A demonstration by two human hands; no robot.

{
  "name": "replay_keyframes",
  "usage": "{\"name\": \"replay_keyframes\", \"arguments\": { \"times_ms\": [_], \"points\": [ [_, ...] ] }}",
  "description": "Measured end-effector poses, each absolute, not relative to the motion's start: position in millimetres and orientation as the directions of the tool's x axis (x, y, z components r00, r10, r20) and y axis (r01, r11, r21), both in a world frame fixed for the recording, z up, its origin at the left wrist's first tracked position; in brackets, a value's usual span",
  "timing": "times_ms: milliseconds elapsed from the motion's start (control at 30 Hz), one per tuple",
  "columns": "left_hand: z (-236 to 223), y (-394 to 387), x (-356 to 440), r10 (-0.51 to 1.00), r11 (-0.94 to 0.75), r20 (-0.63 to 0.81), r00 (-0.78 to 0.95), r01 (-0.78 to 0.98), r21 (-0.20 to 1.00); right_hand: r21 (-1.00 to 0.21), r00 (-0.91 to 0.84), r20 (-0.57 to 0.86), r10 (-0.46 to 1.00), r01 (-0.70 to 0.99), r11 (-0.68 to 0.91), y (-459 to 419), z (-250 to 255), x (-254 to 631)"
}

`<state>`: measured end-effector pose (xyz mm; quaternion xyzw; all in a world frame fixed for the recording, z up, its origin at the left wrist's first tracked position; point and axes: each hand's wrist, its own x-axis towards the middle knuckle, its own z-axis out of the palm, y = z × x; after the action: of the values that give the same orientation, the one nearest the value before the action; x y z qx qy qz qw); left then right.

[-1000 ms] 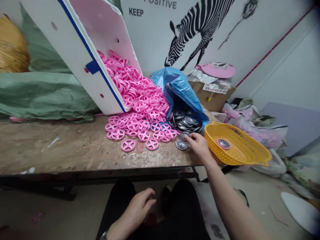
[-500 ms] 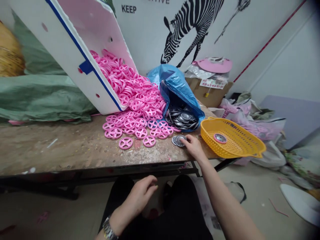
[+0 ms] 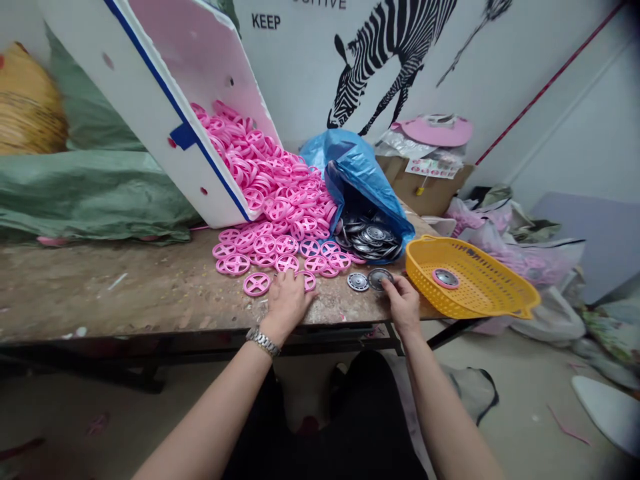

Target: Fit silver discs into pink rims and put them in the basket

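My left hand (image 3: 287,301) is over the table with its fingers curled onto a pink spoked plastic wheel ring (image 3: 311,283), which it partly covers. My right hand (image 3: 404,303) pinches the right edge of a grey wheel-cover disc (image 3: 379,278), tilted slightly off the table. A second grey disc (image 3: 357,282) lies flat just left of it. One more loose pink ring (image 3: 257,285) rests to the left of my left hand. Behind the hands, a large heap of pink rings (image 3: 280,193) spreads out of a white foam box (image 3: 200,147).
A blue plastic bag (image 3: 367,167) lies open with many grey discs inside. At the right edge of the wooden table (image 3: 165,287) stands a yellow basket (image 3: 493,293), holding a pink ring with a grey disc in it (image 3: 445,279). Green sacking (image 3: 90,193) lies at left.
My left hand has risen from above my lap to a pink ring on the table. My right hand has moved one grey disc rightward, apart from the other.
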<state>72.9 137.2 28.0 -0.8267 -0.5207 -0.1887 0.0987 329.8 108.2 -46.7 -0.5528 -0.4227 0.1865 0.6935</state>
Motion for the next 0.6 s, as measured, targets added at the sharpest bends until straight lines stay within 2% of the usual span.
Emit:
{"name": "replay_keyframes", "arguments": {
  "times_ms": [133, 233, 367, 500, 600],
  "points": [
    [18.0, 144.2, 69.3, 0.812, -0.463, 0.403, 0.422, 0.886, 0.005, -0.918, 0.577, 0.394, 0.715, 0.22, 0.329, 106.0, -47.9, 329.0],
    [12.5, 140.2, 60.3, 0.787, -0.525, 0.415, 0.457, 0.849, 0.061, -0.923, 0.585, 0.377, 0.718, 0.175, 0.341, 97.0, -48.6, 319.2],
    [9.9, 125.3, 50.1, 0.727, -0.65, 0.45, 0.518, 0.731, 0.209, -0.942, 0.53, 0.217, 0.82, -0.107, 0.318, 75.7, -40.6, 287.0],
    [8.4, 101.2, 46.9, 0.701, -0.7, 0.486, 0.521, 0.631, 0.333, -0.863, 0.347, 0.046, 0.937, -0.458, 0.212, 52.8, -23.8, 252.1],
    [7.3, 81.3, 48.6, 0.702, -0.709, 0.472, 0.534, 0.592, 0.385, -0.857, 0.212, -0.024, 0.977, -0.508, 0.089, 40.8, -16.7, 236.0]
  ]
}}
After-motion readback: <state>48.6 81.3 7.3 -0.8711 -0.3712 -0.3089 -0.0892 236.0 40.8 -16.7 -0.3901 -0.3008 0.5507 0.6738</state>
